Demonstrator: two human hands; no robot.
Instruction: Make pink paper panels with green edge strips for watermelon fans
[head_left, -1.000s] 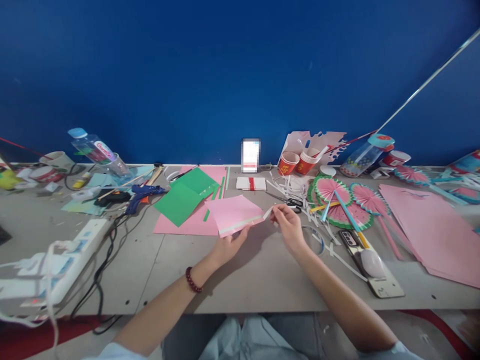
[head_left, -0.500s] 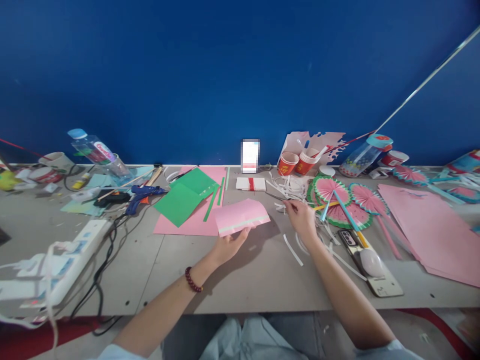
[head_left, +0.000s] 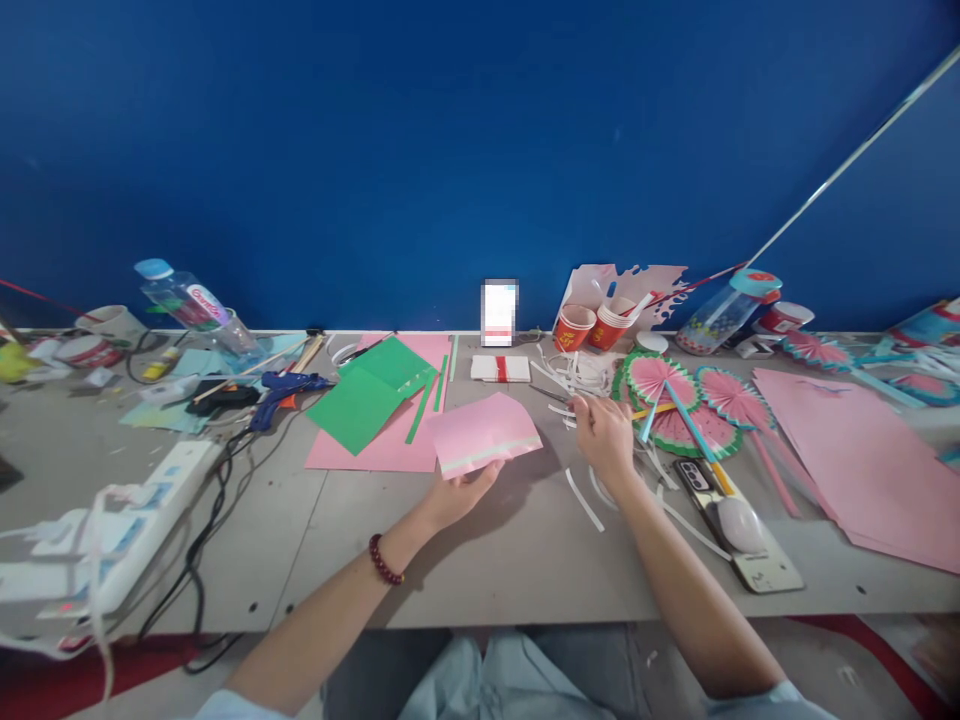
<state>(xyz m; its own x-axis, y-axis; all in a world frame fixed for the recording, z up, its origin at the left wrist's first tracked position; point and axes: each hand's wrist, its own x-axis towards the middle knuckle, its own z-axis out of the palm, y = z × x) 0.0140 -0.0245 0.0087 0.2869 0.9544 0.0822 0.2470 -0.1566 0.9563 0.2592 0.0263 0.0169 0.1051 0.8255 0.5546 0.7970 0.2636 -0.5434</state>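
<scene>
My left hand pinches the near edge of a pink sheet with a pale strip along its bottom, holding it a little above the table. My right hand lies further right, fingers curled over the spot where scissors and white paper strips lie; what the fingers grip is hidden. A loose white strip rests on the grey table between the two hands. A bead bracelet is on my left wrist.
Green sheets on pink paper lie left of centre, beside a blue glue gun and a power strip with cables. Watermelon paper fans, red cups, a phone and large pink sheets fill the right side.
My right hand let go of the white strip at the pink sheet's edge and moved right and away to the scissors. The strip now lies on the table.
</scene>
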